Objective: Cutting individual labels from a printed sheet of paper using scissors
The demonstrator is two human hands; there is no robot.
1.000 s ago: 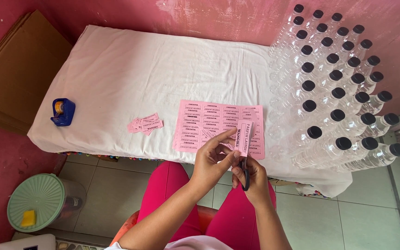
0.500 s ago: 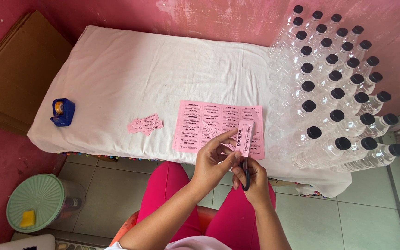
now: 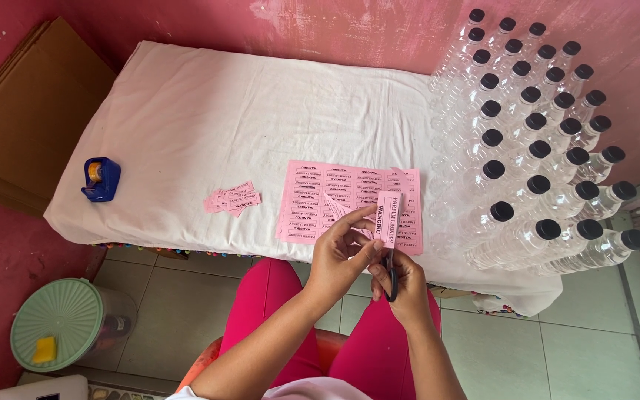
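A seated person in bright pink trousers is working at the front edge of a low table (image 3: 187, 111) draped in white cloth. The left hand (image 3: 340, 255) is pinching a narrow pink label strip (image 3: 390, 217) between thumb and fingertips, holding it upright just above the table's near edge. The right hand (image 3: 403, 285) is curling closed around the dark handles of a pair of scissors (image 3: 390, 275), whose blades are reaching up to the strip's lower end — whether the blades are parted or closed cannot be told, since the fingers are covering them.

Behind the strip, a pink sheet of printed labels (image 3: 335, 194) is lying flat on the cloth, and a small heap of cut labels (image 3: 232, 198) is sitting just to its left. A blue tape dispenser (image 3: 101, 178) is resting near the table's left end, well apart from the hands. Clear plastic bottles with black caps (image 3: 535, 141) are lying stacked in rows along the right end of the table. On the tiled floor at lower left, a container with a pale green lid (image 3: 61, 320) is standing — a small yellow object is lying on top of it.
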